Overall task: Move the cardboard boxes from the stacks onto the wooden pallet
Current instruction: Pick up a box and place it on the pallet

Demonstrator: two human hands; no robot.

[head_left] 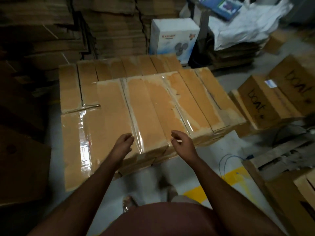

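Observation:
Several long taped cardboard boxes (148, 108) lie side by side in a low block in front of me, with a second row (119, 67) behind them. Whatever they rest on is hidden beneath them. My left hand (123, 142) hovers at the near end of one box, fingers loosely curled and holding nothing. My right hand (181, 141) hangs a box-width to the right, above the near edge, fingers apart and empty. A narrow box (146, 133) with shiny tape lies between the two hands.
More boxes with black handwriting (265, 101) sit to the right. A white fan carton (172, 38) stands behind the block, flattened cardboard stacks (109, 23) behind that. Open boxes (289, 184) are at the near right, a dark box (22, 167) at the left, grey floor with yellow marking (201, 189) underfoot.

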